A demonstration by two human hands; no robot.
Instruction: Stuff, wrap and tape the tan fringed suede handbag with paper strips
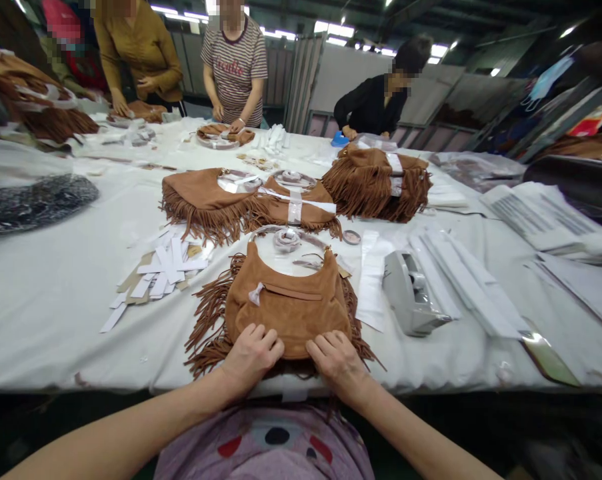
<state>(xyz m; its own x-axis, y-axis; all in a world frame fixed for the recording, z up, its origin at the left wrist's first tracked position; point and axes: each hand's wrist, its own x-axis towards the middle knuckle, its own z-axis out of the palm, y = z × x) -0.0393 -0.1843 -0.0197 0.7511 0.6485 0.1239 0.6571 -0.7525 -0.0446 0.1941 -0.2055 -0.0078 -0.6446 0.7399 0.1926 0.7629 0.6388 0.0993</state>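
Observation:
A brown suede handbag point(285, 307) with long fringe lies in front of me near the table's edge, its zip pocket facing up. My left hand point(255, 350) grips its lower edge on the left, fingers curled over the suede. On the right of that same edge, my right hand point(337, 360) has its fingers bent over the bag in like manner. Both thumbs are hidden from view. White wrapping covers the zip pull point(255, 294). The wrapped strap point(287, 239) is coiled beyond the bag's curved opening.
A grey tape dispenser point(411, 293) stands to the right, beside white paper strips point(465, 283). Paper tags point(163, 270) are heaped at left. More fringed bags point(208, 197) and a stacked bundle point(378, 180) lie beyond. Several people work across the white table point(125, 360).

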